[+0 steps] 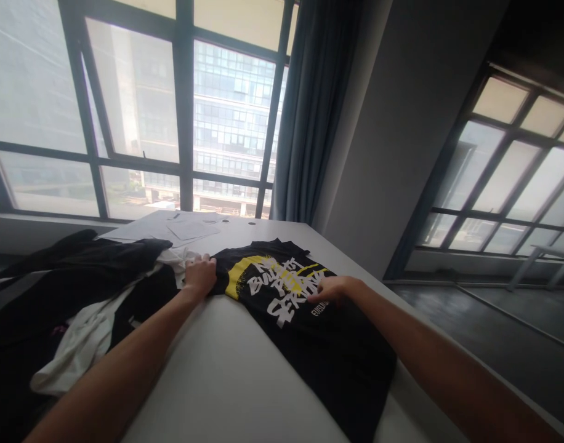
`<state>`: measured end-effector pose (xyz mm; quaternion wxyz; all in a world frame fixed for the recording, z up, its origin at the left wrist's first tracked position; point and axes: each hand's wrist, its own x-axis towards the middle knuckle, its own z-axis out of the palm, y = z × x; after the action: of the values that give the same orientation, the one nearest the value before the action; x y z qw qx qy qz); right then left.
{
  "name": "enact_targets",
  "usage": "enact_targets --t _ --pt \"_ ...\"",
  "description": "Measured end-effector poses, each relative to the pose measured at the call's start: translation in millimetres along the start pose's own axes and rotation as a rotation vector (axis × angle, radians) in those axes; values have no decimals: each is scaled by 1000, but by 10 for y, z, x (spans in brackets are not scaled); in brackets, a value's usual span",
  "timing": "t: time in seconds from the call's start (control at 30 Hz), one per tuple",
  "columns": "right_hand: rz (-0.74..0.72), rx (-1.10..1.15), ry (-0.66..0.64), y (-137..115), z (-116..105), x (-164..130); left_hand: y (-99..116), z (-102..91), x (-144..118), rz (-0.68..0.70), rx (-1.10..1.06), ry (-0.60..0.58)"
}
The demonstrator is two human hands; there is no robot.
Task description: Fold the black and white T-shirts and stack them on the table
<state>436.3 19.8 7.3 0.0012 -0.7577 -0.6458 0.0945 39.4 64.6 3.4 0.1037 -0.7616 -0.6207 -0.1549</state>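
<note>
A black T-shirt [328, 344] with white lettering and a yellow print lies spread over the white table, its lower end toward me. Closed on the shirt's left side, near the sleeve, is my left hand [200, 275]. My right hand [335, 288] reaches in from the right, fingers curled and pressed together on the cloth beside the white lettering. The fold under its fingertips is partly hidden. Just left of my left hand, a pile of black and white clothes [138, 264] covers that part of the table.
Loose white papers [189, 229] lie at the far end of the table [208, 369]. Beyond it are large windows [138, 92], a blue-grey curtain [305, 117] and a wall column [378, 135]. Grey floor shows past the table's right edge.
</note>
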Motion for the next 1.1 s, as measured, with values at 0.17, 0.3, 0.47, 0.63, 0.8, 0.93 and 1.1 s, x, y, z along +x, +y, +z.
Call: enact_targets --t 0.17,0.3,0.47,0.63,0.8,0.93,1.1 --pt "-171 -88 46 -96 -141 64 545 30 -224 -6 -110 -317" --pt "-112 -126 -69 -26 17 137 462 254 -135 1 -118 -393" --pt "-81 -206 -146 -232 74 -149 -226 491 337 117 -180 -496" --pt "-189 -166 -167 -548 6 -452 -879 714 694 177 -355 -485" --pt "-159 -100 97 -400 -19 -72 -1082 772 813 -3 -605 -355" --pt "84 60 215 -117 34 521 -1061 722 920 -262 -694 -168" --pt "289 109 285 57 124 1063 -1071 718 1119 -539 -540 7"
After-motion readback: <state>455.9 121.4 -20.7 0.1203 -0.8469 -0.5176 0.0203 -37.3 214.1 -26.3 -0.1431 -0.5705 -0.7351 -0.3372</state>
